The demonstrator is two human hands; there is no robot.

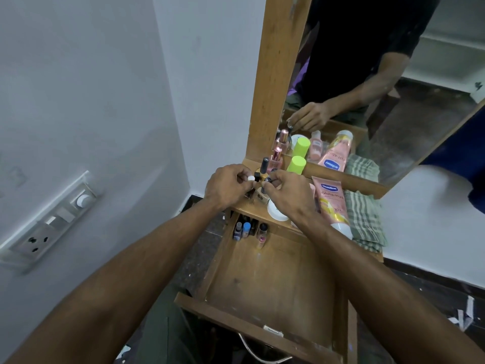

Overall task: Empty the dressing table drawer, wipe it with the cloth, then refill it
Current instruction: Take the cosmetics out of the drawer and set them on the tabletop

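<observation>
A wooden dressing table drawer (273,279) stands pulled fully open below both hands, its bare floor scuffed and mostly empty. A few small bottles (249,228) stand upright in its far left corner, just under the left hand (227,186). A folded green-and-white checked cloth (364,222) lies flat on the tabletop, well to the right of the right hand (288,195). Between the fingertips of both hands, above the tabletop, sit a small white-capped item (251,178) and a small dark bottle (267,179). A pink lotion tube (332,203) lies just right of the right hand, beside the cloth.

Both hands, left (227,183) and right (284,191), pinching small bottles above desk (252,207); drawer (273,282) open, few bottles (249,228) at back.
</observation>
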